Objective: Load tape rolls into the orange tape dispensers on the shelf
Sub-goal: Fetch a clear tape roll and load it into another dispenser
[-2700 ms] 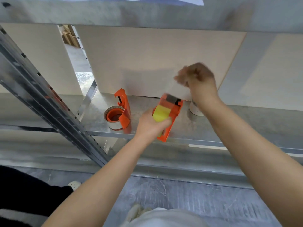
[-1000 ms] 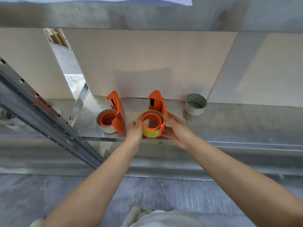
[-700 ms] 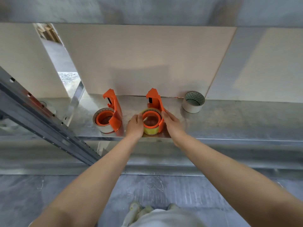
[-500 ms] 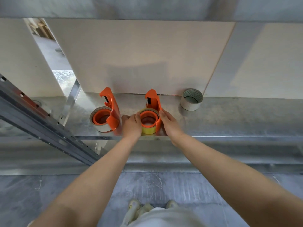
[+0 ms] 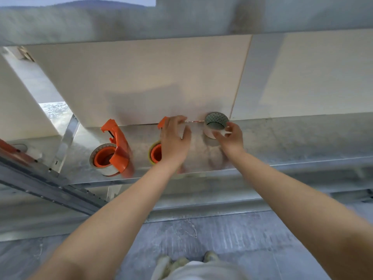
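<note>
Two orange tape dispensers stand on the metal shelf. The left dispenser holds a whitish roll. The second dispenser holds a yellow roll and is mostly hidden under my left hand, which hovers over it with fingers spread and nothing in it. To the right, against the back panel, sits a loose white tape roll. My right hand has its thumb and fingers closed on the near wall of that roll.
A beige back panel closes the shelf bay, and an upper shelf hangs overhead. A slanted metal upright crosses at the left, with an orange object behind it. Grey floor and my shoes lie below.
Both hands have left the yellow-roll dispenser, which now stands on the shelf. My right hand has moved right to the white roll and my left hand has risen over the dispenser.
</note>
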